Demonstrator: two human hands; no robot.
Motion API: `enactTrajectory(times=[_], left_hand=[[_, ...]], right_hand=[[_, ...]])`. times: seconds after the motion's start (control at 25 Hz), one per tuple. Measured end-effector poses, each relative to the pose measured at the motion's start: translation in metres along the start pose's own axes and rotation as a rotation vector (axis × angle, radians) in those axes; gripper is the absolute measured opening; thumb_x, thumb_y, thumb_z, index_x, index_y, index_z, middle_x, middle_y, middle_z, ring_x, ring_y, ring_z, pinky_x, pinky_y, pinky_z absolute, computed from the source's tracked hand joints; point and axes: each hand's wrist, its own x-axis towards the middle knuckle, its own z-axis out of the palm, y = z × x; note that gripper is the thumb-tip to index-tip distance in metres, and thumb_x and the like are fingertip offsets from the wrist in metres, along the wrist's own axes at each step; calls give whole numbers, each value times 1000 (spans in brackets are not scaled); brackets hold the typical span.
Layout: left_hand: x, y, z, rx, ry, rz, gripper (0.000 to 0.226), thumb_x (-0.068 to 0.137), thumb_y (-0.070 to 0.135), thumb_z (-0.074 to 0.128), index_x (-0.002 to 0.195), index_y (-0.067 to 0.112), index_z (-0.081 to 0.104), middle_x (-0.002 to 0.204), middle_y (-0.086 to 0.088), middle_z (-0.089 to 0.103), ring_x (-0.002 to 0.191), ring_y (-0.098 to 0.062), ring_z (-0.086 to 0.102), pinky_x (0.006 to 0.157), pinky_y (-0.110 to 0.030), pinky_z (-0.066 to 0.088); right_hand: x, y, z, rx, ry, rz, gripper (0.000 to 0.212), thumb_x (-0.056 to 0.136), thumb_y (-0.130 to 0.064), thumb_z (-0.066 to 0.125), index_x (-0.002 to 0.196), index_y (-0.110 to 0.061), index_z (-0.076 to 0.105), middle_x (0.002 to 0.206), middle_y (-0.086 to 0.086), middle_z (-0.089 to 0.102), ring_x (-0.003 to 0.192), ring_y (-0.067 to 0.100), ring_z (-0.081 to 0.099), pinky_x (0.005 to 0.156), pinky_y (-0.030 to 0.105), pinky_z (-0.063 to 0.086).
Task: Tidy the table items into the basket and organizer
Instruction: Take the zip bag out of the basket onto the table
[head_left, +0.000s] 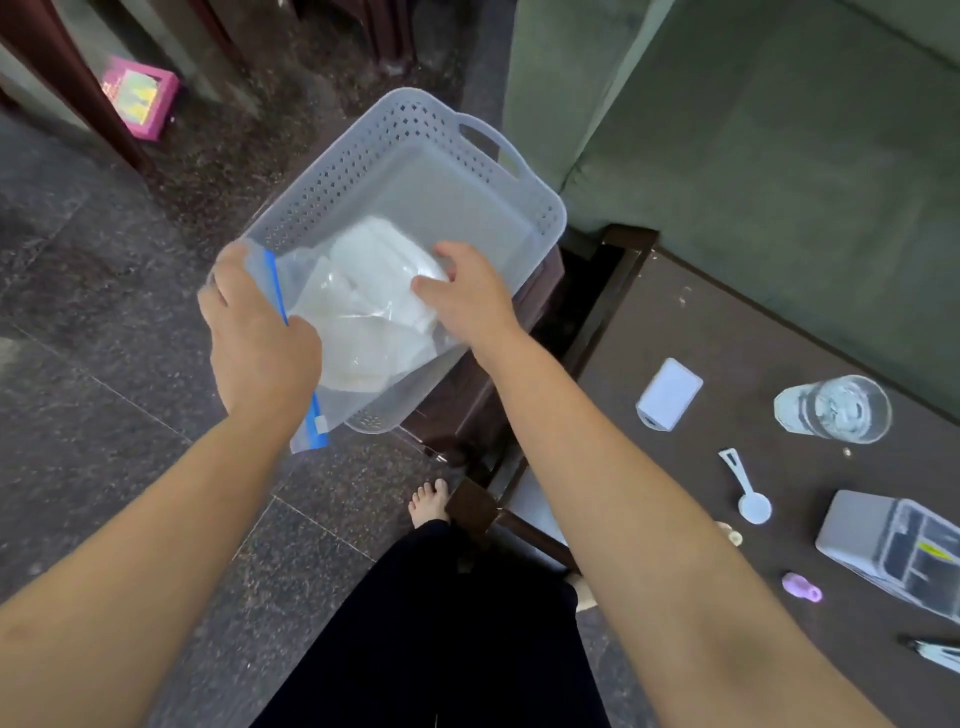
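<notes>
A pale perforated plastic basket (415, 135) rests on a dark wooden stool left of the table. Inside it lies a clear zip bag (363, 312) with a blue seal strip, holding white folded items. My left hand (254, 332) grips the bag's sealed end at the basket's near-left corner. My right hand (467, 296) presses on the bag's right side, fingers bent over it. On the dark table at right sit a grey organizer (852, 525), a white box (669, 394), a white scoop (748, 491) and a purple clip (802, 587).
A glass of water (834, 409) stands near the table's far edge beside a green sofa (779, 130). A pen-like item (935, 649) lies at the right edge. A pink box (137, 98) sits on the stone floor. My bare foot (431, 501) is by the stool.
</notes>
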Motion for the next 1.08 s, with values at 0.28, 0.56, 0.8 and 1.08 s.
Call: enactTrajectory(times=[0.28, 0.56, 0.8, 1.08], left_hand=[[-78, 68, 67, -84, -216, 347, 67, 86, -1, 52, 144, 19, 25, 143, -7, 36, 125, -20, 36, 94, -21, 28], [-174, 31, 184, 162, -668, 460, 77, 87, 6, 55, 145, 37, 16, 134, -10, 38, 97, -23, 47, 81, -29, 34], [-197, 10, 237, 384, -837, 516, 81, 86, 5, 56, 147, 36, 13, 152, -10, 21, 133, -35, 33, 105, -48, 32], [-224, 63, 255, 305, -612, 669, 63, 85, 15, 58, 141, 21, 32, 155, -3, 20, 140, -23, 25, 109, -46, 29]], right_hand=[[-99, 120, -99, 369, 318, 112, 36, 82, -15, 61, 118, -18, 60, 100, 1, 70, 91, 20, 66, 84, 43, 55], [-186, 280, -93, 422, 574, 382, 35, 84, -15, 64, 117, -25, 57, 91, -8, 65, 79, 10, 60, 80, 29, 50], [-213, 339, -76, 329, 527, 430, 38, 93, -31, 52, 130, -21, 50, 111, -4, 62, 90, 11, 61, 88, 37, 52], [-207, 367, -133, -401, 726, 413, 37, 87, -21, 63, 122, -16, 55, 109, 9, 55, 91, 27, 54, 66, 33, 47]])
